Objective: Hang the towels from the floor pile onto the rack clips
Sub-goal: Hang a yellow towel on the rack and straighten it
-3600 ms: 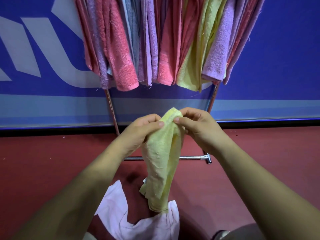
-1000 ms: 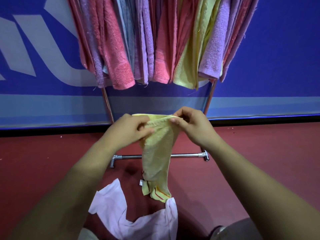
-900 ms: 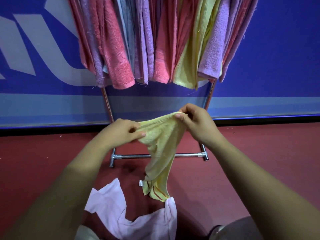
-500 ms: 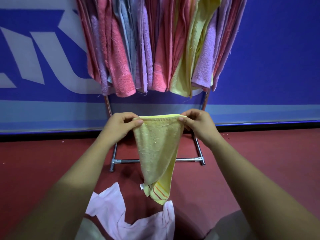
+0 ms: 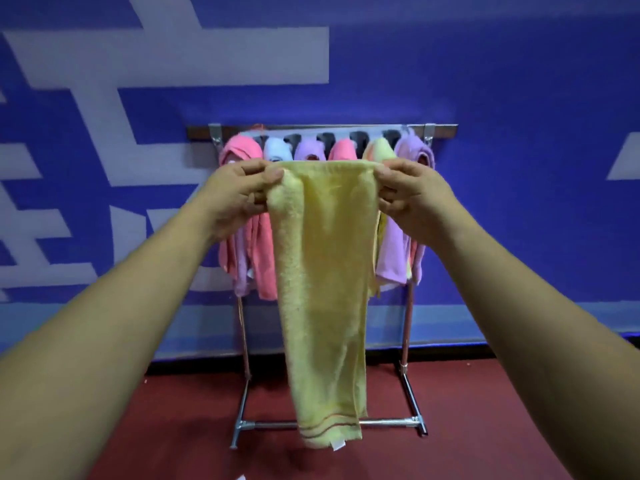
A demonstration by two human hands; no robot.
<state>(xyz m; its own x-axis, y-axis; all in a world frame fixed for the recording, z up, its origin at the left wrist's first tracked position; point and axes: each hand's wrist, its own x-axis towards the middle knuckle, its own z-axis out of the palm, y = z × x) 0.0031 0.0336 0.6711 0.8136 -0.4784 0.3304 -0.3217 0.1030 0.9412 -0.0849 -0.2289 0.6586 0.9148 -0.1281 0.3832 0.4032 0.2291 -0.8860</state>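
Note:
A yellow towel with red stripes near its bottom hem hangs stretched between both hands. My left hand pinches its top left corner, my right hand pinches the top right corner. The towel is held up in front of the metal rack, just below its top bar. Dark clips along that bar hold several pink, purple, white and yellow towels. The held towel hides the middle of the hung ones. The floor pile is out of view.
The rack stands on thin metal legs with a floor crossbar on a red floor. A blue wall with white shapes is right behind it.
Both hands spread the yellow towel's top edge flat and lifted it from waist height to the rack's top bar. My view tilted up, so the floor pile left the frame.

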